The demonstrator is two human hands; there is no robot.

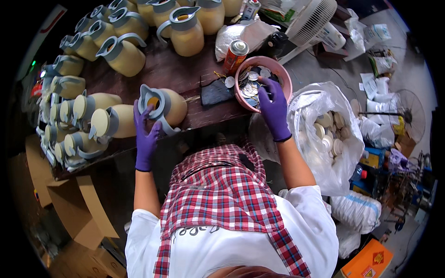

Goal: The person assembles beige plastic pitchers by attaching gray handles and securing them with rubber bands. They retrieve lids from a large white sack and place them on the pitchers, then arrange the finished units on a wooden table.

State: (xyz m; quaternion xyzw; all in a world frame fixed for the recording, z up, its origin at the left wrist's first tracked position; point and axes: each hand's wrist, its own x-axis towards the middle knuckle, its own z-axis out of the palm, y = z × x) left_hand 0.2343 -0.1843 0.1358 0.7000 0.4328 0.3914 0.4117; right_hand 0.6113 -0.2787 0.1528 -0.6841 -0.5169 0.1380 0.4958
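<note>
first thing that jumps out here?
The purple gloves: the left hand grips a cream jug lying on its side at the table edge, and the right hand reaches into a pink bowl of round discs. Rows of matching jugs crowd the dark table's left and far side.

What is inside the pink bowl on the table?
The pink bowl holds a pile of thin silvery round discs. The right hand reaches into it and covers part of the pile; the bottom is hidden.

orange spray can (235, 55) by pink bowl (286, 78); orange carton (368, 260) lower right
</note>
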